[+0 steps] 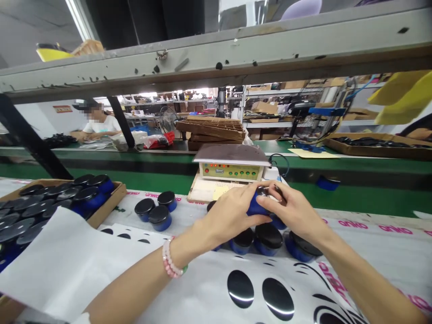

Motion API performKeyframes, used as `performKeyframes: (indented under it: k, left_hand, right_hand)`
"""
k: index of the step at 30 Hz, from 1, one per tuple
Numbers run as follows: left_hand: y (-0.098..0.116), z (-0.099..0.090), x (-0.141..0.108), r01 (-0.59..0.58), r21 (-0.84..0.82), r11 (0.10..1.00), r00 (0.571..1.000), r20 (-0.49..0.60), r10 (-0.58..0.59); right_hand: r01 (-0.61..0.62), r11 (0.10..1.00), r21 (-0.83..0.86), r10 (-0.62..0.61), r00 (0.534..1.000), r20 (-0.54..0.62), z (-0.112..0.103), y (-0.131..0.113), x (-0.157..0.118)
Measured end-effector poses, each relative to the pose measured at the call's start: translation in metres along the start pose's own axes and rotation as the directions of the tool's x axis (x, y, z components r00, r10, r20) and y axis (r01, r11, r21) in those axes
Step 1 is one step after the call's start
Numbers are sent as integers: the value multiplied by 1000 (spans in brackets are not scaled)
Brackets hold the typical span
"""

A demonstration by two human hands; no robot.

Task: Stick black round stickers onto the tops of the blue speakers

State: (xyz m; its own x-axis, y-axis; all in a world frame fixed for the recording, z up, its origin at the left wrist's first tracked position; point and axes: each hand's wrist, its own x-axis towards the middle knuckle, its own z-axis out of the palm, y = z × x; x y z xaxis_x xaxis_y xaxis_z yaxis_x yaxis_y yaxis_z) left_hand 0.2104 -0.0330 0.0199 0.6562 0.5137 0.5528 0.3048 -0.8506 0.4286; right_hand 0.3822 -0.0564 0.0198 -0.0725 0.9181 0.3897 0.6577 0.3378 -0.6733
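Note:
Wrapped around a small blue jar (255,206) is my left hand (229,209), closed, with a beaded bracelet on the wrist. My right hand (299,209) has its thumb and curled fingers on the jar's top, closed on it from the other side. A dark piece shows by the right fingers; I cannot make out what it is. Below the hands stand several blue jars with shiny black tops, among them one jar (268,239) under the right palm. Nearer to me lies a white sheet (202,288) with black oval stickers (240,289).
A cardboard tray (108,204) full of jars is at left, with a loose group of three jars (160,218) beside it. A scale-like device (231,168) with lit buttons stands ahead. Beyond runs a green conveyor belt (357,191) carrying one blue jar (328,182); a person (101,121) sits across.

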Motion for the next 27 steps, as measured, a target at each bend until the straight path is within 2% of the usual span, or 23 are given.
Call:
performKeyframes:
  k: [3, 6, 8, 10, 12, 14, 17, 19, 22, 24, 27]
  left_hand:
    - [0, -4, -13, -8, 84, 996, 1000, -4, 8]
    - [-15, -18, -29, 46, 180, 983, 999, -30, -41]
    - [-35, -32, -43, 184, 248, 951, 980, -120, -159]
    - [-60, -47, -62, 350, 300, 887, 932, -201, -300]
    - [-83, -58, -84, 448, 352, 822, 894, -196, -403]
    - [-99, -65, -104, 492, 412, 767, 868, -170, -466]
    - [-103, -65, -118, 536, 465, 704, 836, -179, -519]
    - [-95, -59, -112, 540, 449, 712, 832, -157, -533]
    - [-84, -38, -85, 512, 354, 783, 841, -18, -541]
    - [-84, -20, -62, 497, 287, 819, 836, 95, -540]
    - [-93, 5, -35, 466, 224, 856, 825, 239, -512]
  right_hand:
    - [19, 999, 44, -20, 1000, 13, 7, -4, -4]
    - [72, 992, 108, -80, 994, 70, 7, -7, -7]
    - [53, 987, 149, -58, 998, 32, -2, -8, -7]
    - [-28, 983, 183, 38, 998, -48, -18, -7, -7]
    - [-110, 978, 179, 129, 987, -94, -36, -2, -5]
    - [-158, 987, 42, 161, 983, -93, -51, 9, 0]
    - [-195, 939, -282, 194, 981, -32, -58, 32, 8]
    - [-193, 896, -400, 223, 974, 32, -53, 49, 12]
    - [-143, 886, -441, 255, 945, 204, -33, 69, 17]
    - [-101, 886, -452, 260, 916, 304, -18, 76, 19]
    - [-47, 880, -473, 248, 894, 373, -5, 77, 21]
